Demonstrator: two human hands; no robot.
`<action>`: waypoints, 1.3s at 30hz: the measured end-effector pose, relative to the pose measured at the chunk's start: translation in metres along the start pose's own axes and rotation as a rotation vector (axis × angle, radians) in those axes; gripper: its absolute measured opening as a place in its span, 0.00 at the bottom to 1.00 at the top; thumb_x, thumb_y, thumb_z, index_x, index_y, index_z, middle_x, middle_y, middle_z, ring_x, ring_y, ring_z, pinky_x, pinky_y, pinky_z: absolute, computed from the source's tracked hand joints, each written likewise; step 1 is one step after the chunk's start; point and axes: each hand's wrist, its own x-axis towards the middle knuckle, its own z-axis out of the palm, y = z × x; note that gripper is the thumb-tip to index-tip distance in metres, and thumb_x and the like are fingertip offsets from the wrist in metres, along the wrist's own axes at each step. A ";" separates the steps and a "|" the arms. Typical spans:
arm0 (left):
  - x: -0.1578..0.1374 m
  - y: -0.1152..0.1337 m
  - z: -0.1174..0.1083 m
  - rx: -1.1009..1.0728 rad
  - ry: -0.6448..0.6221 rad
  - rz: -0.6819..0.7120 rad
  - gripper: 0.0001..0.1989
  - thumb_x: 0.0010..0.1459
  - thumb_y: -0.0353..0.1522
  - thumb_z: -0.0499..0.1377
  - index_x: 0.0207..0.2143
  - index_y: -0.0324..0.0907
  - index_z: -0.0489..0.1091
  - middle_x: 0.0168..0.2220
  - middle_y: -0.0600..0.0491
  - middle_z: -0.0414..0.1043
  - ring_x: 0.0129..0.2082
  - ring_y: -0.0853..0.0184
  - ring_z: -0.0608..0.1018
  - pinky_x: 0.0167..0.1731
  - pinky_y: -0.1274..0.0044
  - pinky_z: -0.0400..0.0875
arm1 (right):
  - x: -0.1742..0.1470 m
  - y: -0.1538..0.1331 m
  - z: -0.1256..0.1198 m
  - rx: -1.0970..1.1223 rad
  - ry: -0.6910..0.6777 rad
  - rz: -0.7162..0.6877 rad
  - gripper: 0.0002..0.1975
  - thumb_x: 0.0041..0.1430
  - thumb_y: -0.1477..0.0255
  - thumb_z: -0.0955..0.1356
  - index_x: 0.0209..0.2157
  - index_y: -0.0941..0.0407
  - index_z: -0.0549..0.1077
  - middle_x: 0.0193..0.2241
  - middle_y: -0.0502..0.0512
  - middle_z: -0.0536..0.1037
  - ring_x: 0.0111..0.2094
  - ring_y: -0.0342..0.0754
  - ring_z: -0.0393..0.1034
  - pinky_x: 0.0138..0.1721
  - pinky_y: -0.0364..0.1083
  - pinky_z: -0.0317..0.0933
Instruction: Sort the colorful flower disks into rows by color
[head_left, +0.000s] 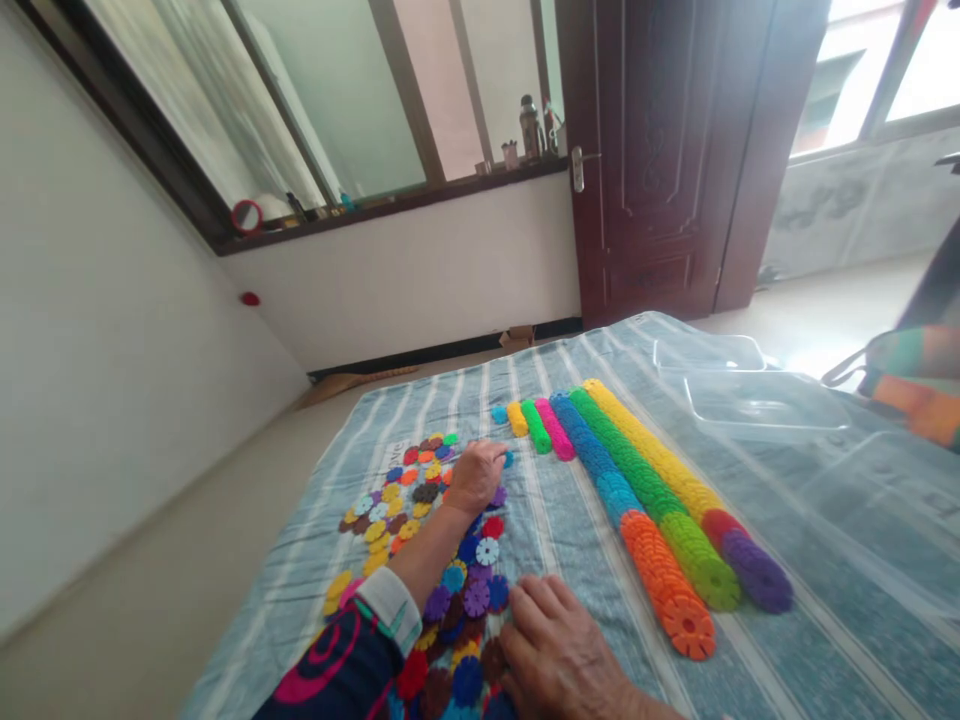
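Note:
My left hand (478, 474) reaches over the far right side of a loose pile of flower-shaped plastic discs (455, 576) on the bed. Its fingers are pinched together, with a small blue disc (508, 459) at the fingertips. Closer to me, my right hand (562, 645) rests at the pile's near right edge, fingers curled and their tips hidden. Right of the hands lie long rows of stacked discs: one blue and orange (660, 570), one green (637, 470), one yellow ending in red and purple (660, 450). Short yellow (517, 419), green (535, 427) and pink (554, 430) stacks sit farther back.
A striped sheet (540, 540) covers the bed. Clear plastic containers (765, 402) stand at its right, near an orange and green bag (911, 385). Beyond the bed are a dark red door (660, 170) and a window ledge (420, 200) with a flask (530, 130).

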 end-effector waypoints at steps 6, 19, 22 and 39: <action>0.001 -0.004 -0.002 0.005 -0.031 -0.005 0.12 0.57 0.26 0.59 0.40 0.43 0.81 0.41 0.49 0.82 0.45 0.61 0.80 0.50 0.72 0.71 | 0.001 -0.001 0.002 -0.016 0.043 0.003 0.13 0.59 0.61 0.71 0.28 0.55 0.72 0.31 0.58 0.77 0.33 0.53 0.71 0.35 0.51 0.70; 0.062 -0.012 0.002 -0.050 0.104 -0.266 0.09 0.54 0.27 0.58 0.35 0.40 0.78 0.33 0.52 0.80 0.35 0.66 0.79 0.38 0.78 0.68 | -0.003 0.003 0.022 -0.068 0.155 -0.034 0.16 0.63 0.60 0.68 0.27 0.55 0.72 0.31 0.57 0.77 0.34 0.51 0.70 0.35 0.48 0.68; 0.072 -0.014 0.007 -0.027 0.106 -0.279 0.09 0.54 0.27 0.58 0.34 0.40 0.78 0.33 0.50 0.80 0.36 0.64 0.79 0.38 0.77 0.68 | -0.002 0.002 0.027 -0.086 0.251 -0.033 0.15 0.64 0.63 0.67 0.26 0.55 0.71 0.31 0.58 0.77 0.34 0.51 0.69 0.34 0.47 0.66; 0.079 -0.020 0.019 0.062 0.125 -0.171 0.09 0.55 0.27 0.57 0.33 0.43 0.79 0.38 0.51 0.81 0.44 0.62 0.78 0.47 0.75 0.69 | -0.010 0.000 0.046 -0.124 0.238 -0.065 0.08 0.63 0.69 0.68 0.29 0.55 0.71 0.33 0.59 0.77 0.36 0.54 0.70 0.36 0.51 0.67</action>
